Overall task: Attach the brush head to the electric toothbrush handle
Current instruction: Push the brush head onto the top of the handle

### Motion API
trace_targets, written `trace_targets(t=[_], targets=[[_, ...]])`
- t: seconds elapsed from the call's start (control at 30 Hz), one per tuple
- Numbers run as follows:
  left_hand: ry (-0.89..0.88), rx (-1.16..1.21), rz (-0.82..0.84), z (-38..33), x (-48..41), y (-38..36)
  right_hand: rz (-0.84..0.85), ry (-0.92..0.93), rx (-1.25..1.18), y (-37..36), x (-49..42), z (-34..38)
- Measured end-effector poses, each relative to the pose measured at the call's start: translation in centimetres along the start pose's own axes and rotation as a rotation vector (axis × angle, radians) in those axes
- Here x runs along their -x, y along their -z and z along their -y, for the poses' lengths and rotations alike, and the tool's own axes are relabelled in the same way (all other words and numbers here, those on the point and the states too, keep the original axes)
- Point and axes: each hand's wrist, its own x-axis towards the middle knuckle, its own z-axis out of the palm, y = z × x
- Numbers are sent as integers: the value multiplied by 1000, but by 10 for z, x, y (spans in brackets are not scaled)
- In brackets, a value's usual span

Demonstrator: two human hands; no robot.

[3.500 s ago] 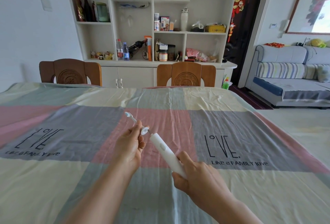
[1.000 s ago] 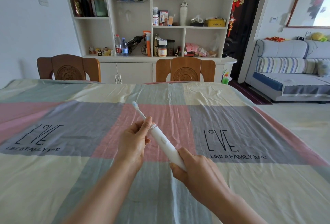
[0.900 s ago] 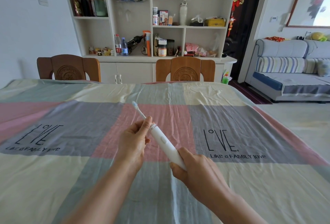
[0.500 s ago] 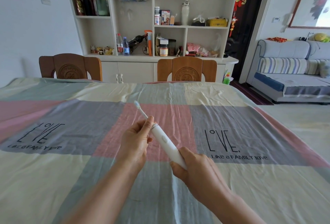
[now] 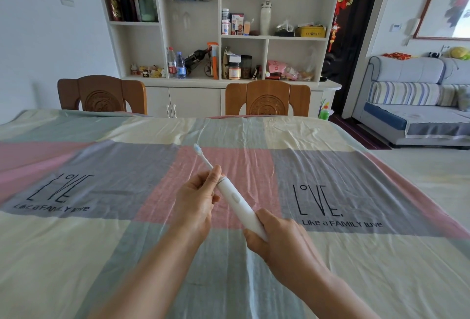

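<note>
A white electric toothbrush handle point(image 5: 237, 203) is held above the table, slanting up and to the left. My right hand point(image 5: 276, 239) grips its lower end. The brush head point(image 5: 202, 157) sits on the handle's top, its thin neck in line with the handle and its bristles pointing away from me. My left hand point(image 5: 197, 203) pinches the base of the brush head where it meets the handle; fingers hide part of the joint.
The table is covered with a patchwork cloth point(image 5: 101, 178) printed with "LOVE". Two wooden chairs point(image 5: 267, 98) stand at the far edge. Behind them is a white shelf unit point(image 5: 216, 26) full of bottles and boxes. A sofa point(image 5: 417, 100) is at the right.
Seconds ago the brush head was apart from the handle, held in my left hand. Now it sits on the handle. Over the last second both hands have kept their grip and barely moved.
</note>
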Motion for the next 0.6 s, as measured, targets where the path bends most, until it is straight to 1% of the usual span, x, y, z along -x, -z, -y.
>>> trace_targets(t=[0.43,0.6], targets=[[23,27,-15,2,-1,1,16,-43,-9,0,-2,4],[33,-5,-17,2,-1,1,19,-39,-11,-1,-2,3]])
